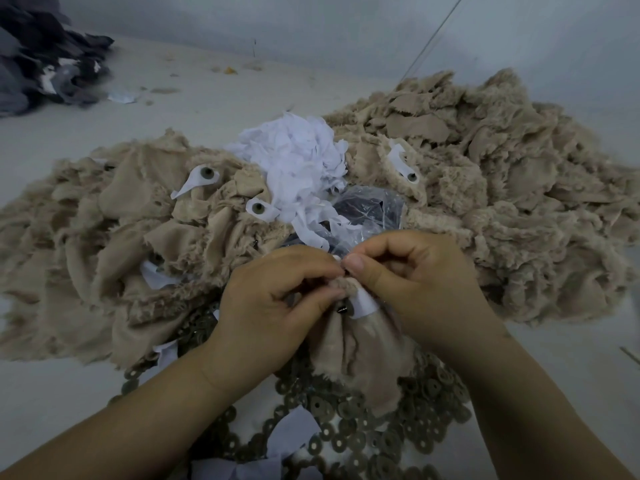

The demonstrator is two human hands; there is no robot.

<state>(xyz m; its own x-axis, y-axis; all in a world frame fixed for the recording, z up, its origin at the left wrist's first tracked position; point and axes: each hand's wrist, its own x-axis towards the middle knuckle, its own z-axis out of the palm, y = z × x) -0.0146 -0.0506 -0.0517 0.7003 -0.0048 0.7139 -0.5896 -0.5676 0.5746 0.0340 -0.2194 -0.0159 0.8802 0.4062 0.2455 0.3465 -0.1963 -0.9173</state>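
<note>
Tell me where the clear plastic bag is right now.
In the head view the clear plastic bag lies at centre, just beyond the right hand, against the near edge of the white scrap pile.

Fabric pile point(104, 244) left of the hands point(273, 299) point(415, 285), bigger pile point(502, 174) right, paper scraps point(294, 161) and plastic bag point(367, 209) behind, washers point(346, 441) under them.

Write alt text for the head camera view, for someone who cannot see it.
A person's left hand and right hand pinch a small beige furry fabric piece between them. Beyond lie heaps of beige plush pieces, a mound of white fabric scraps and a clear plastic bag; grey ring-shaped washers lie in front.
</note>
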